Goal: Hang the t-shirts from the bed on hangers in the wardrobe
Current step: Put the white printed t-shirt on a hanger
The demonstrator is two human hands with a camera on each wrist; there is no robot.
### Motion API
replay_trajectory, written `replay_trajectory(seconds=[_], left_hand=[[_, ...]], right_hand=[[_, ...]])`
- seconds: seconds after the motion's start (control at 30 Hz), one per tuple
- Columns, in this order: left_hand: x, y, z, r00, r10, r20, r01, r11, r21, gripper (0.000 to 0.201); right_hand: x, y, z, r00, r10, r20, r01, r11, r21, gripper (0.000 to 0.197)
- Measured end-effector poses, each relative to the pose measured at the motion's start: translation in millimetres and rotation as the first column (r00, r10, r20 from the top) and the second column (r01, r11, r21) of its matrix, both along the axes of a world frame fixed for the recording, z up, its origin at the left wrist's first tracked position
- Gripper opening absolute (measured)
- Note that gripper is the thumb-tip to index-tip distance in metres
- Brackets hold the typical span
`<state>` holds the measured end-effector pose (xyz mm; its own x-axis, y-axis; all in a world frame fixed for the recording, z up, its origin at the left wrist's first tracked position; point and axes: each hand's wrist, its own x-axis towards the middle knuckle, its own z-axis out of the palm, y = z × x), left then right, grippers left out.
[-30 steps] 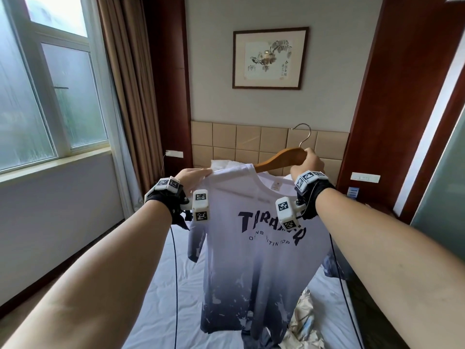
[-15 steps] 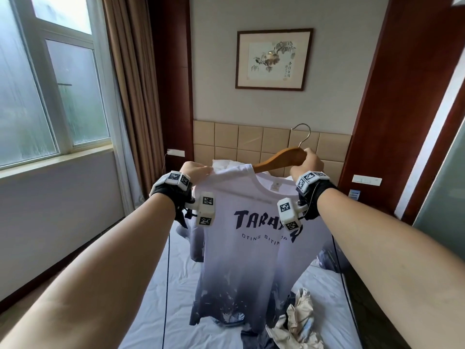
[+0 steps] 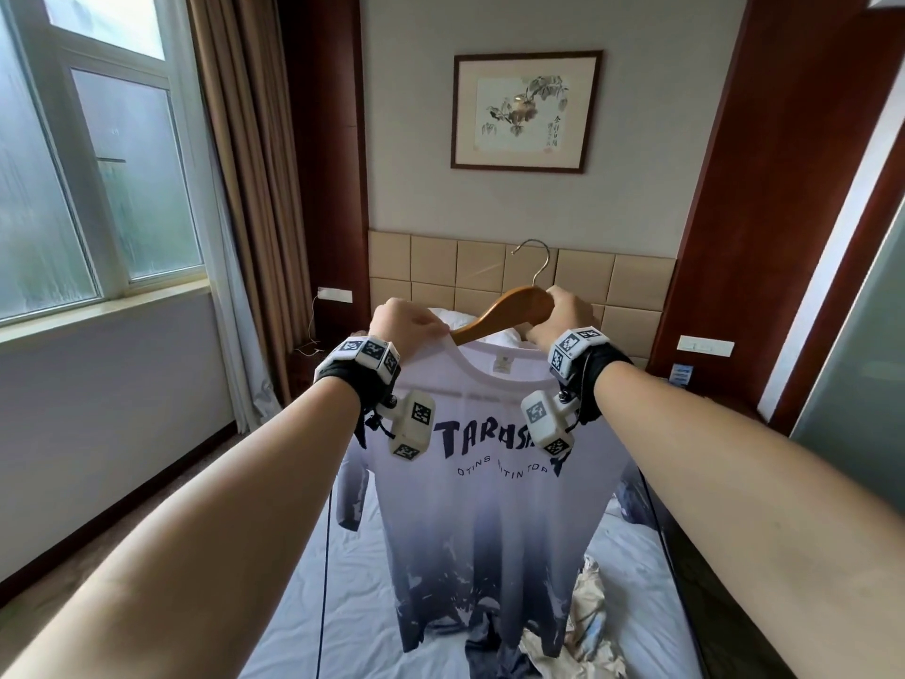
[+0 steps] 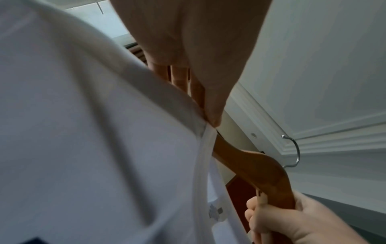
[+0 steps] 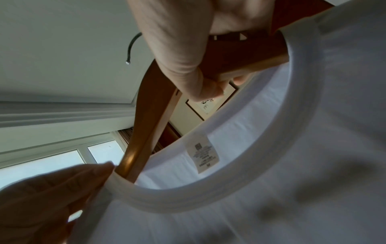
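T-shirt (image 3: 494,482), white fading to dark at the hem, hangs in the air above the bed (image 3: 352,595), partly threaded onto a wooden hanger (image 3: 509,311). The left hand (image 3: 409,321) pinches the collar at the hanger's arm; the right hand (image 3: 568,316) clenches the hanger's other arm. More crumpled clothes (image 3: 583,639) lie on the bed below.

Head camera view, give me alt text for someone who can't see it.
Two hands hold up a white-to-grey t-shirt over a bed: the right hand grips a wooden hanger, and the left hand pinches the collar at the shoulder. A framed picture hangs behind.
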<state>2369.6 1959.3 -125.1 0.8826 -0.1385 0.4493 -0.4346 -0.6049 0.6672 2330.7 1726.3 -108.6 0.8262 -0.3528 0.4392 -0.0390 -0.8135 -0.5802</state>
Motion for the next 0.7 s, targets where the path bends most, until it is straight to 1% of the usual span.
replay_trajectory(seconds=[0.03, 0.1, 0.17, 0.23, 0.33, 0.4, 0.5, 0.57, 0.6, 0.63, 0.7], left_hand=[[-1, -1, 0, 0.998, 0.023, 0.05, -0.022, 0.999, -0.028, 0.009], [0, -1, 1, 0.993, 0.015, 0.114, -0.004, 0.995, -0.1, 0.012], [0, -1, 4, 0.994, -0.043, 0.099, 0.059, 0.986, -0.157, 0.012], [1, 0, 8, 0.992, -0.111, 0.063, 0.122, 0.969, -0.216, 0.012], [2, 0, 14, 0.99, -0.127, 0.067, 0.141, 0.952, -0.272, 0.022], [1, -6, 19, 0.99, -0.129, 0.058, 0.138, 0.967, -0.214, 0.027], [-5, -20, 26, 0.986, -0.164, 0.009, 0.164, 0.985, -0.055, 0.041], [-9, -30, 31, 0.989, -0.146, 0.011, 0.145, 0.987, 0.061, 0.04], [-11, -34, 32, 0.989, -0.147, -0.002, 0.147, 0.985, 0.096, 0.041], [-13, -38, 33, 0.987, -0.158, -0.029, 0.16, 0.981, 0.105, 0.044], [-16, -42, 35, 0.982, -0.159, -0.099, 0.166, 0.984, 0.066, 0.054]], right_hand=[[1, 1, 0, 1.0, 0.002, -0.007, -0.002, 1.0, 0.004, 0.029], [3, 1, 0, 1.0, 0.007, -0.02, -0.007, 1.0, 0.003, 0.034], [4, 1, 0, 1.0, 0.008, -0.02, -0.008, 1.0, -0.009, 0.038], [4, 2, 1, 1.0, -0.001, -0.016, 0.0, 1.0, -0.024, 0.036], [4, 5, 1, 1.0, -0.004, -0.018, 0.003, 0.999, -0.054, 0.028], [4, 11, 1, 0.999, 0.02, -0.029, -0.022, 0.997, -0.072, 0.026], [3, 23, 6, 0.992, 0.071, -0.1, -0.083, 0.989, -0.121, 0.025], [1, 33, 10, 0.981, 0.122, -0.149, -0.148, 0.973, -0.177, 0.03], [0, 38, 11, 0.974, 0.157, -0.163, -0.188, 0.963, -0.193, 0.032], [-2, 42, 11, 0.963, 0.205, -0.173, -0.237, 0.952, -0.191, 0.033], [-2, 49, 10, 0.938, 0.297, -0.176, -0.323, 0.937, -0.137, 0.036]])
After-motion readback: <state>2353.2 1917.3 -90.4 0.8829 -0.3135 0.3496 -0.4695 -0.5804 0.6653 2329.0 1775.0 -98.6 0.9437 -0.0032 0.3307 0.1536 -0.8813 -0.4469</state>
